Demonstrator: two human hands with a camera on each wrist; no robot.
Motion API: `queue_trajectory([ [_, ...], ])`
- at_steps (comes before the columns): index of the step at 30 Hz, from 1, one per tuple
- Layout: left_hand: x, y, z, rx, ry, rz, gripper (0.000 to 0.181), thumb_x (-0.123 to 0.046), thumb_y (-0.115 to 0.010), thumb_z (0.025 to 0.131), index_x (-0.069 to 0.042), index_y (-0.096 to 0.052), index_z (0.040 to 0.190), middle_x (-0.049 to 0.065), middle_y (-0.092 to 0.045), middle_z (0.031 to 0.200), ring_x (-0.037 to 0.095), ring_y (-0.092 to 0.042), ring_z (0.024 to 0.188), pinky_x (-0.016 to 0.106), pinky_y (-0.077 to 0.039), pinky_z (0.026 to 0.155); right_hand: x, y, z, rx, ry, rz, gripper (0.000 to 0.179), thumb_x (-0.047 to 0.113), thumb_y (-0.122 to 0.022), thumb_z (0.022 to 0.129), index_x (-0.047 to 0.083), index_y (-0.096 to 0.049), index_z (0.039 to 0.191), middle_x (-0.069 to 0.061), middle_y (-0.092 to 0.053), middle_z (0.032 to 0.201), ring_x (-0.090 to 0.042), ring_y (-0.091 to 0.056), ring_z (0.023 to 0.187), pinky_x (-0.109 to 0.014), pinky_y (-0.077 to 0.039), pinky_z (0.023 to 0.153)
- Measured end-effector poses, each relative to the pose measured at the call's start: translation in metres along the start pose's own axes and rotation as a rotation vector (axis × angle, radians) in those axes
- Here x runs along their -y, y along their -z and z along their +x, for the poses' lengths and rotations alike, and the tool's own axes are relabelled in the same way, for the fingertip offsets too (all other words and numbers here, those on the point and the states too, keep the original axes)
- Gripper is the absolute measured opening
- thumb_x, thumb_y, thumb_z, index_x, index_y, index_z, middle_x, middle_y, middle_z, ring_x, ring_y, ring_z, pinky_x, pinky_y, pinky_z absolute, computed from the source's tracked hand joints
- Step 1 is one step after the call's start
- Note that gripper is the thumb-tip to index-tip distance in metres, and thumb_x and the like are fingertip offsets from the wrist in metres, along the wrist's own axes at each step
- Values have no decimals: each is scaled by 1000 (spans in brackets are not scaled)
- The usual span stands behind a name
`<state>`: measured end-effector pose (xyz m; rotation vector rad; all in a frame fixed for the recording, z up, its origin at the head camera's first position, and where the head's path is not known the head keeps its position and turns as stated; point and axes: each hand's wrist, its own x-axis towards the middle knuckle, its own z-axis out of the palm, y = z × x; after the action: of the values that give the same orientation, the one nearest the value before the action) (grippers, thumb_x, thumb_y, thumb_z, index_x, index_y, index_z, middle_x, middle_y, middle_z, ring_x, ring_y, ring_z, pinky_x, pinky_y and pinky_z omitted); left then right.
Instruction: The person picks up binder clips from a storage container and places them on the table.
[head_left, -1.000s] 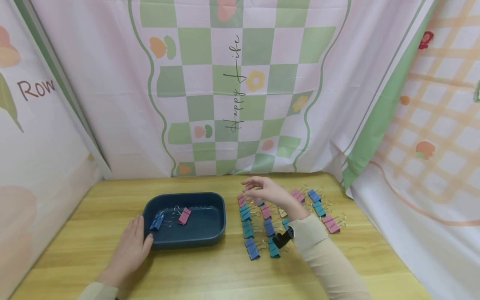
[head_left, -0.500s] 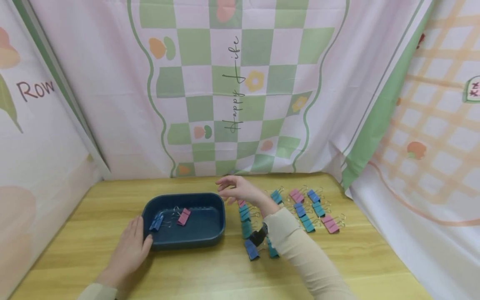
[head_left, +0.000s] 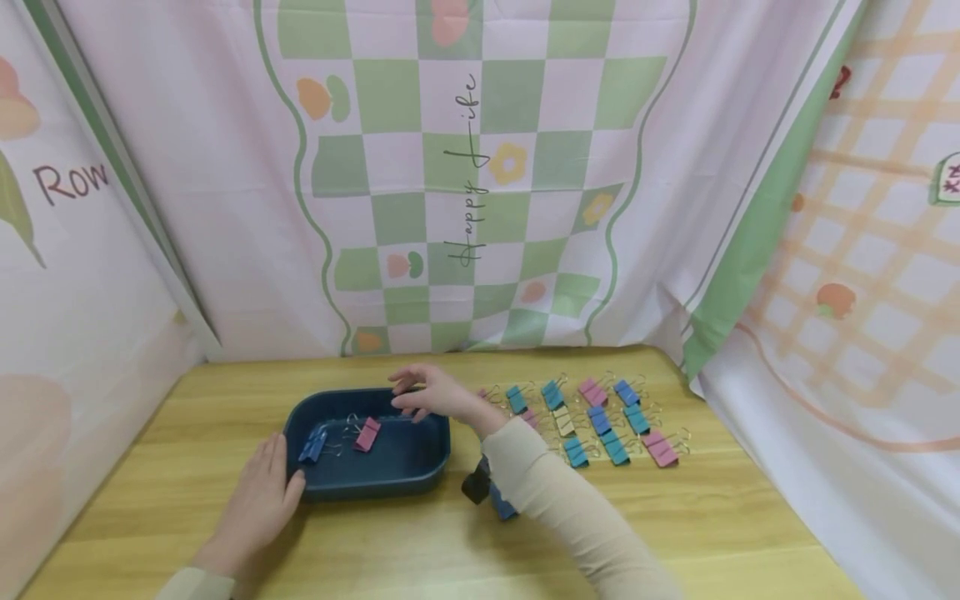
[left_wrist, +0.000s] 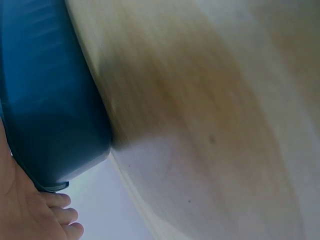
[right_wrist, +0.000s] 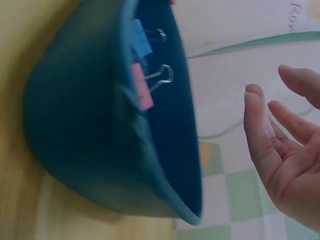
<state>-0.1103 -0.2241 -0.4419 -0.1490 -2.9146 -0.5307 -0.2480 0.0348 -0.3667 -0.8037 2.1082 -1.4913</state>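
A dark blue rectangular bin (head_left: 375, 490) stands on the table's left half. Inside it lie a blue binder clip (head_left: 313, 445) and a pink binder clip (head_left: 367, 435). My left hand (head_left: 258, 492) rests against the bin's left end, its fingers extended along the outer wall and its thumb at the near corner. Over the bin's far right part hovers my right hand (head_left: 435, 393), fingers loosely spread. The right wrist view shows nothing between the fingers of that hand (right_wrist: 290, 155), beside the bin's open top (right_wrist: 80, 110).
Rows of binder clips lie right of the bin, among them a yellow clip (head_left: 564, 422), a teal clip (head_left: 576, 452) and a larger pink clip (head_left: 662, 448). My right sleeve (head_left: 555, 492) covers several. Patterned curtains (head_left: 510, 250) enclose the table (head_left: 360, 550) behind and at both sides.
My right hand has moved left from above the clip rows to above the bin, uncovering clips at the back. The left hand and the two clips in the bin have stayed put.
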Motion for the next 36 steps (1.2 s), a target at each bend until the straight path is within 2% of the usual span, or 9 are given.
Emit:
queue_trajectory([
  [6, 0, 0, 0, -5, -2, -2, 63, -23, -39, 96, 21, -17, 135, 40, -14, 140, 53, -16, 127, 60, -15, 103, -7, -23, 11, 9, -23, -29, 40, 6, -63, 87, 1, -52, 125, -22, -55, 112, -26, -63, 77, -36, -55, 62],
  [13, 1, -1, -1, -26, -8, 14, 63, -22, -40, 95, 22, -18, 134, 39, -15, 140, 52, -16, 128, 58, -15, 104, -10, -45, 22, 22, -55, -50, 44, 5, -62, 87, 0, -48, 128, -21, -52, 118, -27, -65, 78, -35, -55, 60],
  [22, 2, -3, -1, -23, -13, 22, 64, -23, -40, 95, 22, -17, 134, 40, -15, 140, 52, -16, 127, 59, -16, 104, -21, -61, 29, 2, -120, 19, 53, -3, -62, 83, -2, -42, 132, -19, -48, 123, -25, -65, 76, -35, -55, 58],
  [26, 1, -2, -1, -24, -11, 25, 63, -23, -40, 95, 22, -18, 134, 40, -16, 139, 52, -17, 127, 59, -16, 103, -25, -66, 32, 22, -149, 42, 56, -5, -62, 82, 0, -40, 133, -18, -50, 119, -25, -64, 76, -36, -56, 61],
  [31, -1, 0, -2, -25, -12, 35, 63, -23, -41, 95, 22, -18, 134, 40, -16, 139, 52, -17, 127, 58, -17, 104, -28, -72, 33, 64, -170, 13, 64, -6, -62, 81, 2, -34, 138, -18, -56, 108, -21, -61, 74, -35, -55, 62],
  [36, -1, 1, -2, -20, -12, 30, 63, -23, -41, 95, 22, -18, 134, 40, -16, 139, 52, -17, 127, 58, -16, 104, -28, -77, 34, 61, -183, 45, 70, -10, -60, 81, 4, -28, 142, -22, -52, 114, -24, -62, 77, -36, -55, 64],
])
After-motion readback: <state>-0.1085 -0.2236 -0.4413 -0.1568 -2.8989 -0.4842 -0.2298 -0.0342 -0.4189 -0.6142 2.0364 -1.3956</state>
